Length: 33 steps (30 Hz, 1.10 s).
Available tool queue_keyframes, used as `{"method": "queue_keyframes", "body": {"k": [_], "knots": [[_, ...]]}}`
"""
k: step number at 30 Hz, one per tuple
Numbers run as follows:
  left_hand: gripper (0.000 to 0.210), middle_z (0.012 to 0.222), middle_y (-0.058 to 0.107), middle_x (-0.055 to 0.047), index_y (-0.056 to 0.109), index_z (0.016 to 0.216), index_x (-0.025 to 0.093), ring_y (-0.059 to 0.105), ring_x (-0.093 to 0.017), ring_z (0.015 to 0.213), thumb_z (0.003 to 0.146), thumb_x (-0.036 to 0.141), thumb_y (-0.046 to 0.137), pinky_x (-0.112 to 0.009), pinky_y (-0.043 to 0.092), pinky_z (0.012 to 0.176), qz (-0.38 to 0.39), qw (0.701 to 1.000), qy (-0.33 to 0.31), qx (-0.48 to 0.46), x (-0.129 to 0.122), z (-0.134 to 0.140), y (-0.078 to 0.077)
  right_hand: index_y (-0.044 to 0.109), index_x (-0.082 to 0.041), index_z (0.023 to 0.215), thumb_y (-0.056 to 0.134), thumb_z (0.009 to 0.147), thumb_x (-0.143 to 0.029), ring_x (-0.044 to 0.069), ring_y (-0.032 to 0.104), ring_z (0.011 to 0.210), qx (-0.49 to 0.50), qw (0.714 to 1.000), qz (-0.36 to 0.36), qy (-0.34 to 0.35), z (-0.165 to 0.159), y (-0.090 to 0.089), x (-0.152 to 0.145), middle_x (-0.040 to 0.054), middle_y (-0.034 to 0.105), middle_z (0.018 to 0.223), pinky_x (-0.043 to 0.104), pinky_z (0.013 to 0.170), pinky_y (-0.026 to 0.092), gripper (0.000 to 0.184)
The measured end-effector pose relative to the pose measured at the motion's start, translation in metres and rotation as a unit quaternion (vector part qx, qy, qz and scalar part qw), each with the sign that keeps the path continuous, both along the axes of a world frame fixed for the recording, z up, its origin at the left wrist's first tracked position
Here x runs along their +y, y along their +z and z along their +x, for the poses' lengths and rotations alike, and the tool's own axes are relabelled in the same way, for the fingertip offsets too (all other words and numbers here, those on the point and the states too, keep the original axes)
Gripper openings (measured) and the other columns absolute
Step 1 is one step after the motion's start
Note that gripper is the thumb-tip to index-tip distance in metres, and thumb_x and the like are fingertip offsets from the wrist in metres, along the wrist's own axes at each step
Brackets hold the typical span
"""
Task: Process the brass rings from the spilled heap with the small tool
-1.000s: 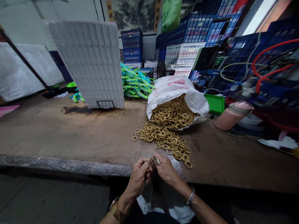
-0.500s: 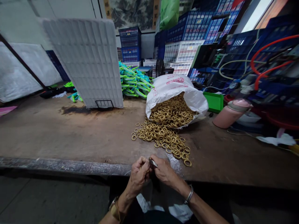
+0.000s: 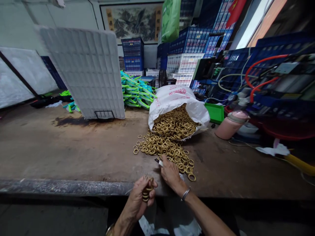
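Note:
My left hand (image 3: 140,198), just off the table's front edge, is closed around several brass-coloured rings (image 3: 145,196) stacked between thumb and fingers. Over the near side of the ring heap, my right hand (image 3: 170,172) grips a small knife-like tool (image 3: 159,162) with a pale body and dark tip; its exact kind is unclear. Its fingertips are close to the loose rings (image 3: 169,149), but whether they touch any I cannot tell. The loose heap spills from a white woven sack (image 3: 169,95) lying on its side, mouth towards me and full of the same rings.
A grey-white ribbed panel (image 3: 83,72) stands upright on the wooden table (image 3: 61,154). Green and teal strips (image 3: 136,91) lie behind it. Right of the sack are a green tray (image 3: 215,113) and a pink bottle (image 3: 231,124). Blue and white crates (image 3: 184,62) are stacked behind.
My hands were together at the table edge and have parted. The right one has moved forward to the ring heap with the tool; the left has stayed near the edge, its rings now showing.

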<state>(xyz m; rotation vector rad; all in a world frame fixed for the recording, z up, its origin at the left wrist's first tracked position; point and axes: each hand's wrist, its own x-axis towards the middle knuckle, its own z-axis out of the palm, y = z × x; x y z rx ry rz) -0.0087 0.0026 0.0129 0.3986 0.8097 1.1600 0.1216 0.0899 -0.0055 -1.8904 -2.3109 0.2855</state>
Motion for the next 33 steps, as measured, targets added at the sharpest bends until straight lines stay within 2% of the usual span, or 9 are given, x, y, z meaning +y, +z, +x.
{"method": "queue_keyframes", "body": {"k": [8,12,17,19,22,25,27,30,33], "knots": [[0.02,0.066,0.058,-0.002,0.057,0.087,0.016,0.051,-0.008,0.051,0.072,0.029,0.059,-0.015,0.03,0.039,-0.052,0.992,0.003,-0.112,0.004,-0.007,-0.012,0.046,-0.015,0.094,0.039,0.078,-0.005,0.02,0.061,0.07,-0.05,0.998,0.003,-0.03,-0.004,0.001,0.015,0.01,0.064,0.074,0.025,0.055,0.031,0.02],[0.018,0.068,0.058,-0.003,0.059,0.073,0.012,0.054,-0.01,0.056,0.071,0.03,0.062,-0.016,0.035,0.042,-0.063,0.987,0.008,-0.146,0.007,-0.009,-0.02,0.048,-0.014,0.091,0.04,0.075,-0.003,0.019,0.06,0.065,-0.026,0.999,0.009,-0.022,-0.002,0.0,0.014,0.0099,0.063,0.073,0.025,0.053,0.029,0.021],[0.015,0.073,0.061,-0.003,0.057,0.069,0.012,0.058,-0.011,0.062,0.066,0.022,0.068,-0.017,0.041,0.044,-0.07,0.993,0.046,-0.089,0.012,-0.007,-0.02,0.048,-0.017,0.082,0.039,0.077,-0.011,0.014,0.052,0.062,0.195,0.981,0.018,0.0,0.001,-0.005,0.005,0.0025,0.057,0.068,0.023,0.055,0.031,0.012],[0.016,0.069,0.059,-0.001,0.056,0.072,0.013,0.057,-0.01,0.058,0.065,0.022,0.068,-0.016,0.04,0.043,-0.064,0.994,0.054,-0.073,0.014,-0.005,-0.019,0.045,-0.019,0.075,0.037,0.082,-0.025,0.011,0.047,0.057,0.363,0.931,-0.02,0.009,-0.002,-0.005,-0.003,-0.0014,0.051,0.062,0.021,0.054,0.033,0.013],[0.023,0.063,0.056,0.002,0.056,0.082,0.015,0.053,-0.008,0.05,0.065,0.026,0.068,-0.015,0.036,0.039,-0.047,0.996,0.066,-0.037,0.017,0.0,-0.016,0.041,-0.02,0.074,0.041,0.08,-0.044,0.007,0.033,0.041,0.567,0.808,-0.159,-0.023,-0.01,0.001,-0.017,-0.0081,0.036,0.05,0.018,0.041,0.028,0.024],[0.03,0.06,0.053,0.003,0.055,0.089,0.016,0.048,-0.006,0.046,0.066,0.032,0.067,-0.014,0.032,0.037,-0.012,0.997,0.077,0.002,0.018,0.006,-0.014,0.039,-0.021,0.076,0.049,0.075,-0.051,0.003,0.022,0.035,0.672,0.688,-0.269,-0.042,-0.018,0.01,-0.031,-0.0111,0.031,0.048,0.016,0.034,0.018,0.031],[0.029,0.056,0.05,0.004,0.056,0.083,0.015,0.043,-0.004,0.042,0.066,0.035,0.067,-0.014,0.029,0.036,0.012,0.996,0.083,0.025,0.018,0.01,-0.013,0.039,-0.021,0.076,0.054,0.072,-0.05,0.002,0.021,0.035,0.697,0.651,-0.297,-0.042,-0.022,0.012,-0.036,-0.0113,0.032,0.048,0.015,0.034,0.016,0.033],[0.031,0.049,0.046,0.006,0.053,0.07,0.014,0.036,-0.003,0.038,0.063,0.041,0.068,-0.014,0.026,0.035,0.019,0.992,0.101,0.072,0.019,0.012,-0.012,0.039,-0.02,0.074,0.054,0.071,-0.049,0.002,0.021,0.034,0.686,0.66,-0.305,-0.035,-0.022,0.01,-0.038,-0.0116,0.031,0.047,0.015,0.034,0.017,0.032],[0.032,0.043,0.042,0.007,0.052,0.064,0.016,0.032,-0.004,0.035,0.062,0.044,0.066,-0.016,0.024,0.035,0.014,0.979,0.116,0.167,0.021,0.01,-0.014,0.041,-0.02,0.075,0.047,0.075,-0.048,0.004,0.023,0.036,0.615,0.749,-0.246,-0.022,-0.016,0.006,-0.034,-0.0106,0.032,0.047,0.016,0.035,0.02,0.029]]}}
